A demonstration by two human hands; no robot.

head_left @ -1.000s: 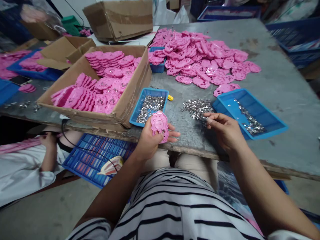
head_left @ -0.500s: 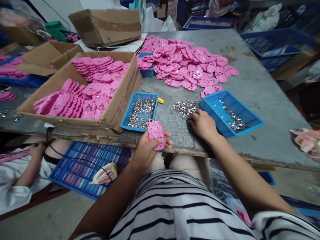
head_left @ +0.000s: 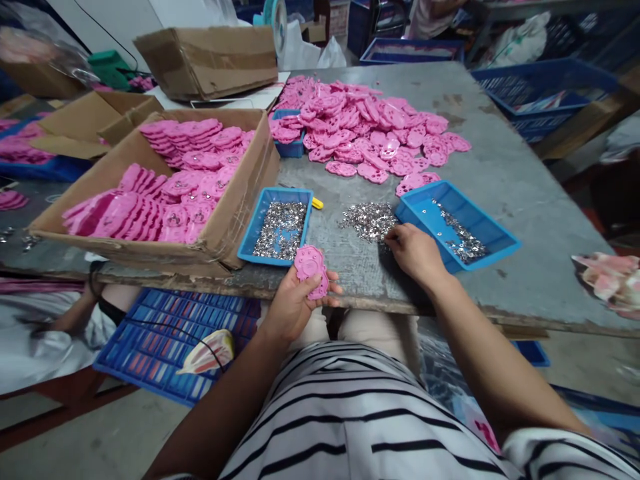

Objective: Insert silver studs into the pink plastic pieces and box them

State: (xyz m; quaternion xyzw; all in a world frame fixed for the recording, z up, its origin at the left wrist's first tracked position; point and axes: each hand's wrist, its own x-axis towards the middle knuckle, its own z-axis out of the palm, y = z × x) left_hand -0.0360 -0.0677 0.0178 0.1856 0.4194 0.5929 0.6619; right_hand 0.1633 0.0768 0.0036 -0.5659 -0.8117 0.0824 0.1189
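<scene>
A pink plastic piece (head_left: 310,268) lies in my left hand (head_left: 293,303), held by the thumb in front of the table's near edge. My right hand (head_left: 415,253) has its fingers pinched at the right edge of a pile of small metal parts (head_left: 369,220); whatever is between the fingertips is too small to make out. Just right of that hand stands a blue tray (head_left: 493,247) with some metal parts in it. Another blue tray (head_left: 243,247), holding more metal parts, sits behind my left hand.
A cardboard box (head_left: 250,180) of stacked pink pieces stands at the left. Behind the trays lies a large heap of pink pieces (head_left: 370,127). A yellow object (head_left: 317,203) touches the left tray. Beyond the box, at the left edge, a person's arm (head_left: 75,317) shows.
My right hand has shifted slightly right and toward me, at the pile's edge, with its fingers drawn together. My left hand still holds the pink piece. The view has tilted a little.
</scene>
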